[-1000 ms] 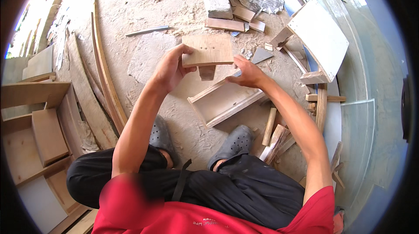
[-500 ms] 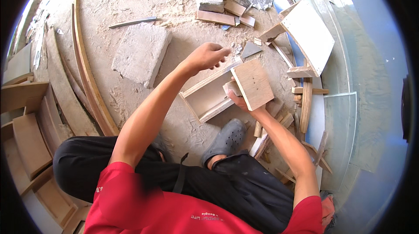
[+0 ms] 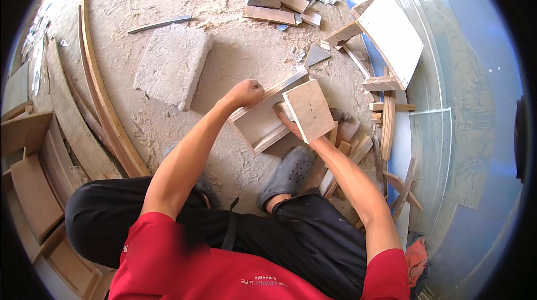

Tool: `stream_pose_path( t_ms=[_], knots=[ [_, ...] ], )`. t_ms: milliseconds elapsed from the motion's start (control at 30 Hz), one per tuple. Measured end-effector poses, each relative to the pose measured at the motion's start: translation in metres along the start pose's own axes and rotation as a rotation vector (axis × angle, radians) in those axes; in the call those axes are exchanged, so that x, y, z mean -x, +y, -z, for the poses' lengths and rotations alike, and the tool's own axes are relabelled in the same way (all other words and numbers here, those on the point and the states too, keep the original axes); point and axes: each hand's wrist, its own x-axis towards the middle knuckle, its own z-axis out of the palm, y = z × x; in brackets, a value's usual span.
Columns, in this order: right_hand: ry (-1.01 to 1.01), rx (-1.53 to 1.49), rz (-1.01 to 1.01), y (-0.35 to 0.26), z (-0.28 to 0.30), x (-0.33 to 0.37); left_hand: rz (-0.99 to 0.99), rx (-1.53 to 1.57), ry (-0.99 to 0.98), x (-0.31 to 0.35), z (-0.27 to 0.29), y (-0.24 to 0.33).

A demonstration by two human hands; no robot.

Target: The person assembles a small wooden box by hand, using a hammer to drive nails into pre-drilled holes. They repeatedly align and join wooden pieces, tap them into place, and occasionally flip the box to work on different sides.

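Note:
A shallow open wooden box [image 3: 248,130] rests on the ground in front of me, its pale inner base showing. My right hand [image 3: 289,125] grips a small wooden piece with a square plywood board [image 3: 312,111] on it, held over the right end of the box. Small dark spots mark the face of the board. The board hides part of the right hand and the box's right end. At the box's far left rail is my left hand [image 3: 246,93], its fingers curled closed. Anything inside those fingers is hidden.
A broken concrete slab [image 3: 172,65] lies to the far left, beside long curved planks [image 3: 103,98]. Wood offcuts [image 3: 352,157] are heaped at the right, near a white-topped wooden piece [image 3: 394,40] and glass sheets [image 3: 428,171]. Wooden drawers [image 3: 36,188] stand at the left.
My left hand has come down and nearer, from above the box to its left rail. The right hand and plywood board have shifted slightly left.

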Motion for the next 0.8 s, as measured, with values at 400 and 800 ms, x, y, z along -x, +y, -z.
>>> stream_pose_path(
  t_ms=[400, 800],
  knots=[
    [-0.031, -1.418, -0.641, 0.033, -0.046, 0.04, 0.093, 0.198, -0.073, 0.002, -0.002, 0.006],
    [0.0, -1.036, -0.445, 0.01, -0.015, 0.021, -0.26, 0.124, -0.052, -0.002, -0.005, 0.007]
  ],
)
